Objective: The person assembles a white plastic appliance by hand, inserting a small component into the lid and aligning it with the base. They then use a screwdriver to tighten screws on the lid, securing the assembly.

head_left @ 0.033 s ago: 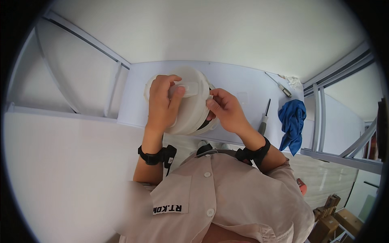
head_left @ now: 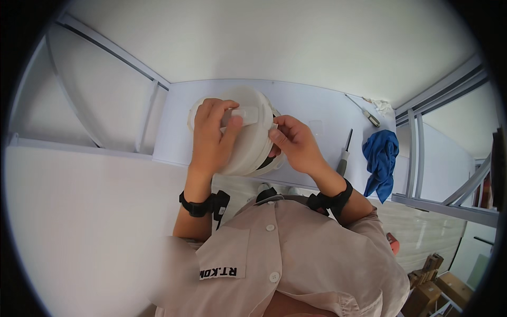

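Observation:
A round off-white appliance, like a rice cooker, sits on the pale table with its lid [head_left: 247,150] tilted. A dark gap [head_left: 265,162] shows beneath the lid's right edge. My left hand [head_left: 208,134] is closed round the pale handle [head_left: 245,114] on the lid, with fingers on the far side and thumb on the near side. At the lid's right rim, my right hand [head_left: 297,145] has thumb and forefinger pinched on the edge. Its other fingers curl underneath and are partly hidden.
To the right lie a screwdriver [head_left: 343,161], a second screwdriver [head_left: 368,116] and a crumpled blue cloth [head_left: 381,161]. A small clear piece [head_left: 316,128] lies just right of the appliance. Metal frame bars [head_left: 414,153] border the table's right end. Cardboard boxes [head_left: 425,298] stand lower right.
My left thumb has slid a little nearer to me on the handle, and the left wrist is slightly lower. My right hand keeps its place on the rim.

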Tool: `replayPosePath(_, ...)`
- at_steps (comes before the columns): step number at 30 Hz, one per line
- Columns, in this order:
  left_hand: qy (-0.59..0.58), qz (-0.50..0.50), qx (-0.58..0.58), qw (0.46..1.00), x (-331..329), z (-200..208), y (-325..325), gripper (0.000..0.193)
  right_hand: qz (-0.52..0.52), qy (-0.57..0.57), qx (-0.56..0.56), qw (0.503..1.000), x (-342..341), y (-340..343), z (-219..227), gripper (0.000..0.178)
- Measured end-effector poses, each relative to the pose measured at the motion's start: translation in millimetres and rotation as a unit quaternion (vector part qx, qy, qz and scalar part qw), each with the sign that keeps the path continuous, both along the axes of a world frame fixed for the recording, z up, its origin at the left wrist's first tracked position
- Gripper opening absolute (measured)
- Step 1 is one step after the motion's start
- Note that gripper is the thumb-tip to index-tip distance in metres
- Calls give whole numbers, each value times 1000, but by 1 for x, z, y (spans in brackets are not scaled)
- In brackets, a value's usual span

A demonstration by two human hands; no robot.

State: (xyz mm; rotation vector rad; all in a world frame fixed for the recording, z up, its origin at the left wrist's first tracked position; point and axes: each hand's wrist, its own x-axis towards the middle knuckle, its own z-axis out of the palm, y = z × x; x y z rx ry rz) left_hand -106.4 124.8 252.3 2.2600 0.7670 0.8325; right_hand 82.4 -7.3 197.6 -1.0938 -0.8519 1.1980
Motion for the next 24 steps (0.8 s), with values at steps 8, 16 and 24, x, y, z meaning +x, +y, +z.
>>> replayPosePath(8, 134, -41, 72, 987, -16, 11, -39, 147, 1, 15, -6, 1000, 2, 1, -3, 27)
replayPosePath(16, 170, -38, 107, 979, -13, 9, -45, 126, 0, 36, -10, 999, 2, 3, -11, 26)
replayPosePath(24, 174, -33, 132, 975, -10, 8, -48, 112, 55, 63, 10, 996, 14, -6, -10, 39)
